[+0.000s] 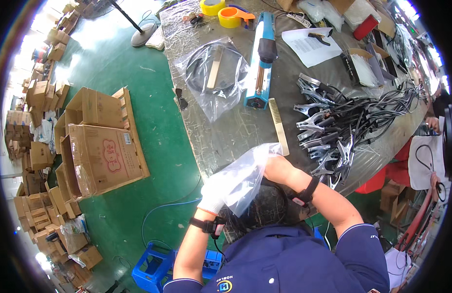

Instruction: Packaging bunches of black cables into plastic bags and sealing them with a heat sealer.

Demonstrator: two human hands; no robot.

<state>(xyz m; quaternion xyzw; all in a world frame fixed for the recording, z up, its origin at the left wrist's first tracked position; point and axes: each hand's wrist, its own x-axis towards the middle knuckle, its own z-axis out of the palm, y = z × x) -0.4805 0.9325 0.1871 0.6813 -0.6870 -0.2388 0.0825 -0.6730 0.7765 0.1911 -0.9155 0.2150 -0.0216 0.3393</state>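
Observation:
A clear plastic bag (245, 178) is stretched between my two hands above the table's near edge. My left hand (212, 195), in a white glove, is closed on the bag's lower left side. My bare right hand (280, 169) is at the bag's upper right, fingers bent against it; the fingertips are partly hidden. Below the bag sits a dark rounded thing (266, 207), too covered to make out. Just beyond my right hand lies a pale yellow strip (278, 124) with printed marks. Farther off, another clear bag (213, 100) holds a coiled black cable (190, 66) and a similar strip.
A blue hand-press bag sealer (261, 63) stands on the table (245, 129). Right of it are metal spring clamps (316, 122) on black cables, a paper sheet (309, 46) with pliers, and open boxes (362, 68). Tape rolls (228, 18) lie at the back. Cartons (106, 158) stand left.

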